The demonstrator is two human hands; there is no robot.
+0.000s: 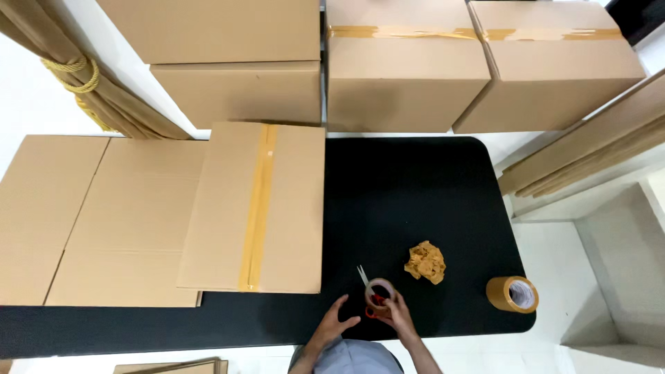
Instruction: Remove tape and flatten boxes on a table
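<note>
Right hand (pixel 396 315) grips small brown tape roll (pixel 379 289) over red-handled scissors (pixel 367 294) | left hand (pixel 334 320) spread open, empty, on black tabletop (pixel 415 201)

Bright, even overhead light; wide-angle view with bent edges

The room was evenly lit from above, and the white floor (pixel 28 104) on the left was washed out almost to blank. The black worktop (pixel 415 201) took the light flatly, with a faint sheen and only soft, short shadows under the cartons (pixel 405 66). Straight edges bowed towards the corners. Focus was fair at the centre, softer low down by the hands.
</note>
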